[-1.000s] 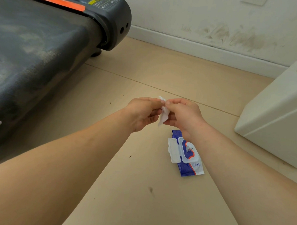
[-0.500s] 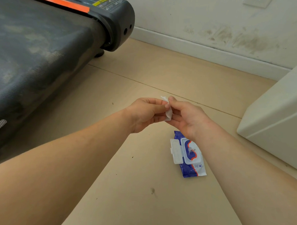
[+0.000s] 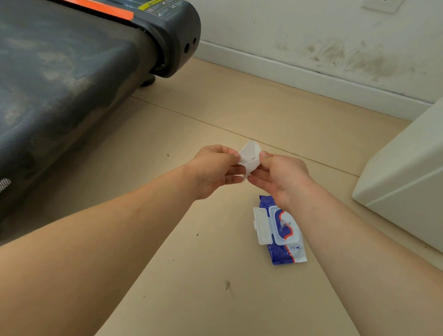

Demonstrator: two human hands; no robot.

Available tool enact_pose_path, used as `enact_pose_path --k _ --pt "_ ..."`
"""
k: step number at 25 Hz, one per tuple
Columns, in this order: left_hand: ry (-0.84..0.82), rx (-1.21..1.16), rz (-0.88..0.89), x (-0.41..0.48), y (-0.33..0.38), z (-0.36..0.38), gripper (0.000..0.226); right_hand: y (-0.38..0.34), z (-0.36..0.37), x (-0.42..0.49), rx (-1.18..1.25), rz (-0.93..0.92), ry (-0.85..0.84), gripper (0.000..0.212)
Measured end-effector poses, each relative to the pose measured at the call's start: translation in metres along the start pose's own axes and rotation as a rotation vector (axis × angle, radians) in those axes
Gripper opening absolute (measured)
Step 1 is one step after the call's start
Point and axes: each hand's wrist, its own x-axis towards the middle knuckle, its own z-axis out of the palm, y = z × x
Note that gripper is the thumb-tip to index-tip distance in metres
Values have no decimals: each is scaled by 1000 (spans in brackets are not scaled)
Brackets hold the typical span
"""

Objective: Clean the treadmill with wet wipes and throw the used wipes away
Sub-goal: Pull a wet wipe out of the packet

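Your left hand [image 3: 215,167] and right hand [image 3: 278,173] both pinch the folded wipe [image 3: 249,156]; unfold it fully, then wipe the dusty treadmill [image 3: 54,71].

Arms outstretched; left hand [image 3: 212,170] and right hand [image 3: 282,179] pinch one wipe [image 3: 249,157].

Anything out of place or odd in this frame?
The wipes pack lies on the floor with its lid flipped open. The treadmill belt shows pale dusty patches, and the wall carries brown scuffs. The held wipe looks clean.
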Motion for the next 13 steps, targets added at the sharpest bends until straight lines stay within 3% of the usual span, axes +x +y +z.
enact_pose_path --k 5,9,13 --pt "178 -160 -41 7 -3 -8 22 2 -14 7 135 40 91 26" --pt "190 -243 -111 8 1 -11 39 0 -23 11 264 58 118 34" --pt "125 -434 -194 6 1 -15 44 -2 -28 9 341 103 61 26"
